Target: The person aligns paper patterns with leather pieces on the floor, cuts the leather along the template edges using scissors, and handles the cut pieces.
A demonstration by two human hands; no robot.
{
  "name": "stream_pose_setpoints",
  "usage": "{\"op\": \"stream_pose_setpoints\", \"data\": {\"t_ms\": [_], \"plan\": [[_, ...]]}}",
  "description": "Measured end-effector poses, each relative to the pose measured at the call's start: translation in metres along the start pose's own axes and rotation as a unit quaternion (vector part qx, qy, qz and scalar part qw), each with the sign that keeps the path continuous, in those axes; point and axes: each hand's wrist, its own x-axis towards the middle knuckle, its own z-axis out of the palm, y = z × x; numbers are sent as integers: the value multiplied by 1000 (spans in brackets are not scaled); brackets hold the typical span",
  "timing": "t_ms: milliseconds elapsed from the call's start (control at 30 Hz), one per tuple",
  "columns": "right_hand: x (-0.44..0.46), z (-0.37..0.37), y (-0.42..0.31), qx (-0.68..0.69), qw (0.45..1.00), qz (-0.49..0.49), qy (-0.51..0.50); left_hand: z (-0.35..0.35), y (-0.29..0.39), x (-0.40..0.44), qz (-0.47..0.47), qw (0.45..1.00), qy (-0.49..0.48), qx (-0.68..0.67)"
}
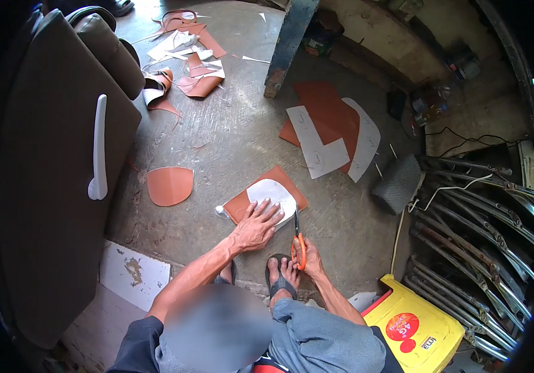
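A white rounded template (272, 192) lies on a reddish-brown sheet (287, 179) on the floor. My left hand (257, 227) is spread flat over the template and presses on it. In my right hand (308, 257) are orange-handled scissors (301, 250), their blades at the right edge of the template and sheet. A small whitish object (219, 210) sits by the sheet's left corner. To the left lies a separate rounded brown piece (170, 186).
Brown sheets (324, 112) with white templates (320, 152) lie up and right, near a blue post (290, 46). Scraps (201, 78) are scattered at upper left. A dark padded seat (55, 155) stands left; metal frames (466, 248) and a yellow stool (416, 329) are right.
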Motion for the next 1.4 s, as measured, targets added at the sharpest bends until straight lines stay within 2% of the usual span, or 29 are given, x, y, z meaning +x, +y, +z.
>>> {"op": "stream_pose_setpoints", "data": {"t_ms": [267, 467, 833, 1033, 1133, 1400], "plan": [[22, -9, -2, 25, 999, 25, -37, -5, -8, -3, 22, 1000, -10, 12], [15, -26, 1, -51, 997, -1, -52, -9, -15, -5, 57, 998, -36, 16], [28, -35, -27, -53, 994, 59, -76, -23, -21, -3, 79, 993, -80, 23], [27, -51, -14, -110, 986, 6, -128, -28, -30, -5, 113, 988, -107, 24], [27, -45, -20, -79, 989, 51, -113, -33, -32, -2, 122, 986, -111, 8], [39, -46, -32, -87, 987, 35, -130, -40, -43, 0, 132, 984, -118, 7]]}}
